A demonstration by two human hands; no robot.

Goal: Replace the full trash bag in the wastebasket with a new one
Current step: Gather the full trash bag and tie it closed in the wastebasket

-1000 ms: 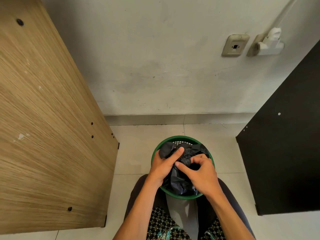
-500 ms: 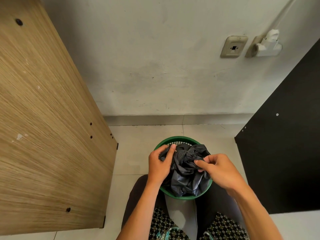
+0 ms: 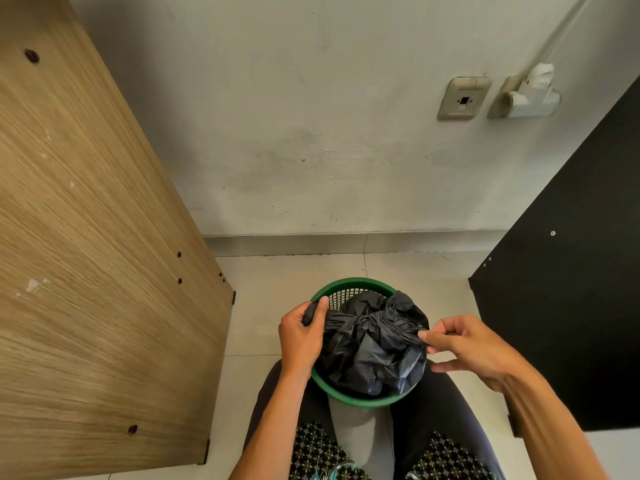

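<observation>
While the black trash bag [image 3: 372, 344] sat in the green wastebasket [image 3: 349, 283], left hand [image 3: 300, 336] and right hand [image 3: 465, 346] pinched opposite ends, fingers [image 3: 425, 336] closed, seemingly tightening its knot.

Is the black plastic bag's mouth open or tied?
Tied: the black plastic trash bag shows a knot, its ends pulled by left hand and right hand.

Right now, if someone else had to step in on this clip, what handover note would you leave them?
Left hand grips one twisted end of the black trash bag; right hand pinches the other end, both drawn apart.
The bag sits inside the green wastebasket on the floor, between the person's knees.
Done: a knot is formed at the bag's top.
Left: finish tightening, lift the bag out, fit a new one. No new bag is in view.
</observation>
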